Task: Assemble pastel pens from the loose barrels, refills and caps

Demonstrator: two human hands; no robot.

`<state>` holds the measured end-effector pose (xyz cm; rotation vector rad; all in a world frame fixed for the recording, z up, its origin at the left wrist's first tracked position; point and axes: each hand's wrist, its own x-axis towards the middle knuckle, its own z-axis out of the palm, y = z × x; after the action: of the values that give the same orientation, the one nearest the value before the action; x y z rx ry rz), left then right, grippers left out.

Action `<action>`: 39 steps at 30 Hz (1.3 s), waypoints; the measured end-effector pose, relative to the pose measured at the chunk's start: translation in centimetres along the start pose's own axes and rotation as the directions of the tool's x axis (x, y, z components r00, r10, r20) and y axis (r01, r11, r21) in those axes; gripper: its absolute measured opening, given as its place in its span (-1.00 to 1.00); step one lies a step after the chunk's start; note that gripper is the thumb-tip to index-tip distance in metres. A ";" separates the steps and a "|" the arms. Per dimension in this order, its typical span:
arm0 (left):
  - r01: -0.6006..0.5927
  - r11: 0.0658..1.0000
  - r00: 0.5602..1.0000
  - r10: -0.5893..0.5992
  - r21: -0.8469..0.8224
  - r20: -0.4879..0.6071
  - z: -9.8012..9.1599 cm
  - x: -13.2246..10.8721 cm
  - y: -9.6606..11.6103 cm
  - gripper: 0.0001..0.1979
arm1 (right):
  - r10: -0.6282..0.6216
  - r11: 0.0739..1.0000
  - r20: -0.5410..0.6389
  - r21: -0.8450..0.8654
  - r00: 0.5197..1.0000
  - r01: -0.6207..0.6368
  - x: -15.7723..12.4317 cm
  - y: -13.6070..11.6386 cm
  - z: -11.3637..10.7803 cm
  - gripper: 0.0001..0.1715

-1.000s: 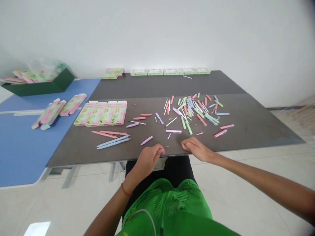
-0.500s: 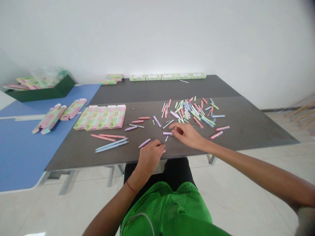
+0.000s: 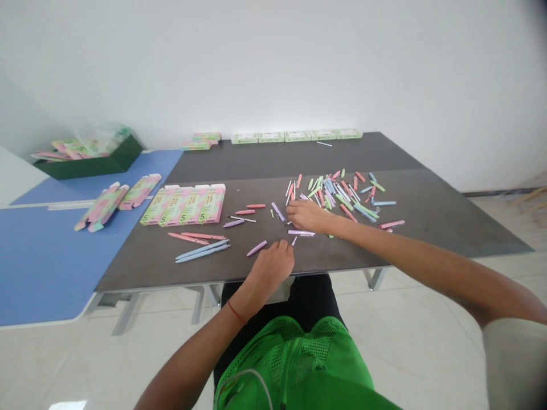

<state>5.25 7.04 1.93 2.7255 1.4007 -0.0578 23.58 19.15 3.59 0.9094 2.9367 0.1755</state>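
Note:
My left hand [image 3: 274, 263] rests at the table's front edge, fingers curled together; whatever is in them is hidden. A purple pen barrel [image 3: 257, 248] lies just left of its fingertips. Farther forward, my right hand [image 3: 308, 216] bends its closed fingers down over a white pen refill [image 3: 286, 224], of which only the tip shows, so its grip on the refill is hidden. Below that hand lie another purple barrel [image 3: 301, 232] and a small purple clip-like piece [image 3: 294, 241]. One more purple barrel [image 3: 278, 211] is left of its fingertips.
Mixed coloured pen parts [image 3: 342, 193] are piled beyond my right hand. Pink pens [image 3: 188, 238] and blue pens [image 3: 202, 250] lie at left, before flat cartons [image 3: 183, 205]. White-green boxes [image 3: 272, 137] line the back. A dark green bin [image 3: 94, 165] stands on the blue table [image 3: 38, 245].
My right hand has moved forward and slightly left, onto the white refill, uncovering more of the purple barrel below it. My left hand stays near the front edge. The view has shifted slightly.

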 end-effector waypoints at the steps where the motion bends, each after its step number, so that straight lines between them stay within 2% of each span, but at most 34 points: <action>1: -0.012 1.000 1.000 0.012 0.005 0.007 0.1 0.2 -0.1 -0.72 | -0.010 1.000 -0.019 0.005 1.000 0.010 -0.2 0.1 -0.3 -0.77; 4: -0.053 0.999 0.998 0.053 0.002 0.032 0.1 0.6 -0.6 -0.77 | 0.008 0.997 -0.119 0.077 0.993 0.001 -1.4 0.2 -1.4 -0.79; 6: -0.075 0.997 0.996 0.076 -0.014 0.041 -0.3 0.5 -1.0 -0.82 | 0.079 0.986 -0.172 0.158 0.982 -0.051 -2.7 0.0 -2.3 -0.79; 9: -0.103 0.993 0.994 0.105 -0.053 0.024 -1.6 0.1 -1.8 -0.89 | 0.196 0.955 -0.215 0.261 0.957 -0.137 -4.8 -1.1 -3.8 -0.79; 12: -0.123 0.987 0.992 0.122 -0.102 -0.016 -3.2 -0.3 -2.6 -0.88 | 0.258 0.909 -0.280 0.394 0.925 -0.134 -6.7 -3.1 -5.0 -0.78; 15: -0.088 0.988 0.995 0.082 -0.126 -0.049 -4.1 -0.8 -3.2 -0.86 | 0.309 0.849 -0.346 0.521 0.886 -0.092 -8.3 -5.1 -5.4 -0.76; 17: -0.019 0.993 0.997 0.011 -0.117 -0.071 -4.1 -1.2 -3.3 -0.82 | 0.378 0.815 -0.360 0.567 0.853 -0.122 -9.2 -6.1 -4.9 -0.78; 19: 0.058 0.991 0.992 -0.070 -0.117 -0.103 -3.8 -1.6 -3.2 -0.79 | 0.498 0.740 -0.328 0.643 0.803 -0.196 -10.0 -6.6 -3.8 -0.83; 21: 0.089 0.985 0.985 -0.109 -0.150 -0.133 -3.2 -1.9 -2.7 -0.80 | 0.627 0.599 -0.246 0.759 0.739 -0.255 -10.6 -6.8 -2.5 -0.86; 23: 0.062 0.978 0.983 -0.094 -0.197 -0.155 -2.6 -1.7 -1.7 -0.80 | 0.705 0.454 -0.153 0.847 0.692 -0.275 -11.3 -6.9 -1.4 -0.83; 25: 0.032 0.974 0.985 -0.068 -0.223 -0.156 -1.8 -1.0 -0.4 -0.76 | 0.735 0.371 -0.105 0.889 0.670 -0.268 -11.8 -6.9 -0.5 -0.81; 28: 0.054 0.976 0.990 -0.081 -0.211 -0.120 -0.8 0.7 1.5 -0.71 | 0.766 0.319 -0.098 0.916 0.636 -0.243 -12.5 -7.1 -0.1 -0.80; 31: 0.051 0.980 0.995 -0.066 -0.192 -0.075 0.1 2.1 2.5 -0.75 | 0.797 0.271 -0.082 0.934 0.598 -0.233 -13.4 -7.2 -0.1 -0.79; 35: 0.052 0.983 0.997 -0.060 -0.174 -0.044 0.4 2.7 2.2 -0.77 | 0.822 0.227 -0.049 0.942 0.567 -0.248 -14.5 -7.5 0.1 -0.76; 39: 0.033 0.991 0.999 -0.033 -0.132 0.003 -0.1 2.5 2.1 -0.82 | 0.820 0.212 -0.027 0.942 0.572 -0.259 -15.2 -7.8 0.4 -0.74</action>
<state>8.41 7.81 2.00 2.5952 1.3967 0.0302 31.80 4.14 2.63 2.4887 2.7220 -1.5234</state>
